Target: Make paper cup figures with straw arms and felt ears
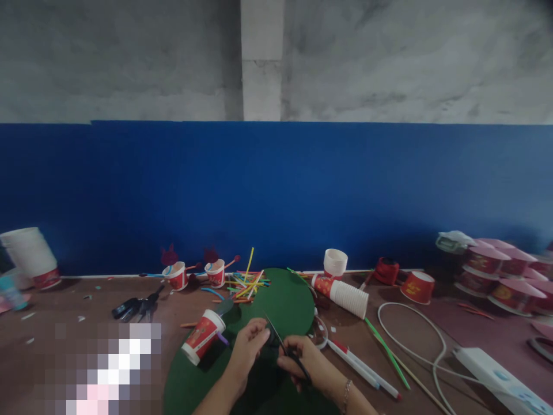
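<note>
1. Directions are taken from the scissors (280, 342), with 12 o'clock toward the blue wall panel (276, 190). The scissors lie over a dark green sheet (287, 294) with rounded edges, blades toward 11.
2. Right hand (299, 364), at 4 o'clock: gripping the scissors by the handles, which its fingers partly hide.
3. Left hand (251, 346), at 9 o'clock: thumb and fingers drawn together just beside the blades. Whether they pinch anything cannot be told; the area beyond the fingertips is too dark.
4. Nearest obstacle, at 9: a red-and-white paper cup (203, 339), tilted on the sheet near the left hand, a purple strip (222, 339) at its side.
5. At 10: two upright cups (176, 278) bearing dark red cut-outs (169, 255). At 11: a loose pile of coloured straws (248, 286) against the sheet's edge.
6. At 2: a toppled stack of cups (345, 298), touching or nearly touching the sheet; beyond it, a white-rimmed cup (336, 264) stands upright.
7. Between 2 and 3, farther off: an upturned red cup (417, 288), then stacked red tubs (484, 262) topped with pink discs (516, 287).
8. Near 3: pens (363, 366) beside the right hand, green straws (391, 353), a looped white cable (441, 334) and a power strip (496, 374).
9. Between 9 and 10: black tools (137, 306).
</note>
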`<state>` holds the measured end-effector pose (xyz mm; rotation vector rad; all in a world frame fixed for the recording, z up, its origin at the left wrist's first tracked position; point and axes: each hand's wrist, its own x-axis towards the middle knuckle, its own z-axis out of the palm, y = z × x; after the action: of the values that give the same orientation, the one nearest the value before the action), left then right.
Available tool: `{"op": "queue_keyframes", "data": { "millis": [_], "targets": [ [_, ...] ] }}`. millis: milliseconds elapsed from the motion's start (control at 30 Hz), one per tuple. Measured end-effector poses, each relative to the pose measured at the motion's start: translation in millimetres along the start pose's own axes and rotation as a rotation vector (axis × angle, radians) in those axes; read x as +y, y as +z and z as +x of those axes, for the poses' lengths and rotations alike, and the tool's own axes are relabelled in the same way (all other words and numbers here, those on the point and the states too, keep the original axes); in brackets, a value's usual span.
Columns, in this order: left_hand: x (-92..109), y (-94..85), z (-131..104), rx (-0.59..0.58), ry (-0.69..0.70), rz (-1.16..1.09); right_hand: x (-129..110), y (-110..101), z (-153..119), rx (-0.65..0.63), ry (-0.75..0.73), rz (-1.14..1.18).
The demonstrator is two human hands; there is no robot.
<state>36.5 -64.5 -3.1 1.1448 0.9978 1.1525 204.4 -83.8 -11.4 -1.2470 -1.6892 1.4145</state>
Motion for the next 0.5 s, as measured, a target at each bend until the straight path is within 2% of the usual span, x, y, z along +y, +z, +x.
{"op": "queue_keyframes", "data": {
  "millis": [233, 500],
  "targets": [
    [-1.5, 1.8, -2.5, -0.021, 0.024, -0.005, 6.8, 1.6, 3.6, 0.016, -0.002, 0.007],
    [-0.8, 0.0, -1.1, -0.097, 0.061, 0.009, -2.3, 3.0, 0.2, -0.028, -0.049, 0.093]
  ]
}}
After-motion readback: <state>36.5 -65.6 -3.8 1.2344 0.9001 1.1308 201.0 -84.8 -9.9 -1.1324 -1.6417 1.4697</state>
